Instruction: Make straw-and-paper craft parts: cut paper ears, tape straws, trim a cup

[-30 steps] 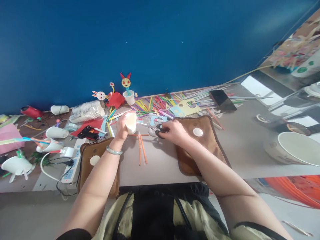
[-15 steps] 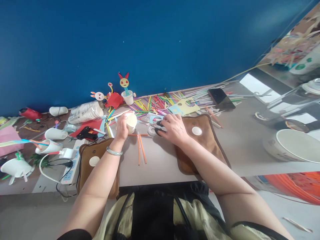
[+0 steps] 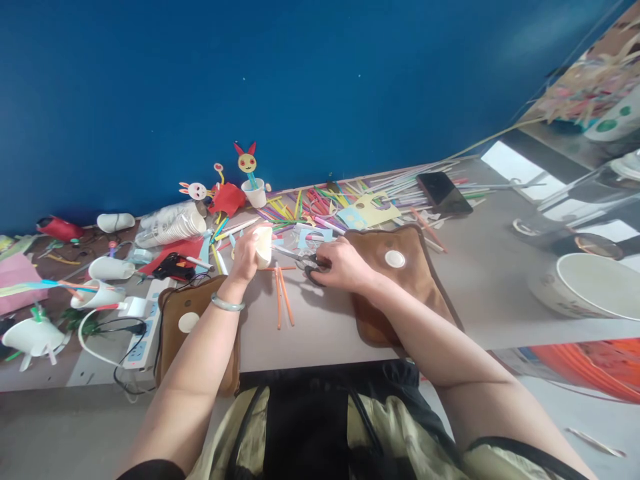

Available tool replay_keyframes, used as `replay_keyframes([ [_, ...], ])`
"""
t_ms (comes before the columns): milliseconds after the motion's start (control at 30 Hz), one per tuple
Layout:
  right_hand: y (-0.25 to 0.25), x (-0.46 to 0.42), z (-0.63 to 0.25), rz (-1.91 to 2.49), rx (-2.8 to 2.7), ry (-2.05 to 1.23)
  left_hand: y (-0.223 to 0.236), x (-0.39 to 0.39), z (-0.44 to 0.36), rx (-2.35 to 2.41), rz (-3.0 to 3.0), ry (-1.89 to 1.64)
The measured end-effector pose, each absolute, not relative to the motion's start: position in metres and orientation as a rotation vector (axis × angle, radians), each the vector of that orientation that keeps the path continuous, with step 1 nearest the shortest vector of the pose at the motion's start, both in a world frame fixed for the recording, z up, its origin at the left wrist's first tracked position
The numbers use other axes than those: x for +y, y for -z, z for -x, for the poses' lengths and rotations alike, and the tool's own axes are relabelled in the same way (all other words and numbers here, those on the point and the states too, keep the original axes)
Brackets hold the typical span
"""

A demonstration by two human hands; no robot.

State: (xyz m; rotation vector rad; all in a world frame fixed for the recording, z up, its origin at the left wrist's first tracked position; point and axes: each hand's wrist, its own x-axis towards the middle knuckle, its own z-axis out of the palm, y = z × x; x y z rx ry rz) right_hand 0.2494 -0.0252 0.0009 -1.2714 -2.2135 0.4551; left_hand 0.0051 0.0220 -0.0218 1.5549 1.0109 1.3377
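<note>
My left hand [image 3: 245, 257] is closed around a pale paper cup [image 3: 263, 249], whose far side my palm hides. In my right hand [image 3: 341, 265] is a pair of black-handled scissors [image 3: 311, 267], with the blades pointing left toward the cup. The blade tips end close to the cup; whether they touch it I cannot tell. Just below, orange straws [image 3: 281, 297] lie on the table in front of me. A light blue paper piece with a cut-out [image 3: 315, 237] rests behind the scissors.
Brown padded pouches [image 3: 395, 293] lie beside both forearms. Colored straws and a phone [image 3: 444, 193] spread along the blue wall. On the left are stacked paper cups [image 3: 173, 232], a power strip [image 3: 145, 333] and a black glue gun [image 3: 173, 267]. A white bucket [image 3: 595, 287] stands right.
My right hand has lifted the scissors and turned their blades left toward the cup. My left hand has tilted the cup, turning its round face away from me.
</note>
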Motion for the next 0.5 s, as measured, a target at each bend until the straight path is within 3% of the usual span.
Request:
replay_keyframes([
  [133, -0.001, -0.026, -0.246, 1.315, -2.138, -0.539, 0.025, 0.023, -0.010, 0.992, -1.440, -1.397],
  [500, -0.005, -0.030, -0.257, 1.435, -2.197, 0.187, 0.014, 0.023, -0.014, 0.969, -1.013, -1.436],
])
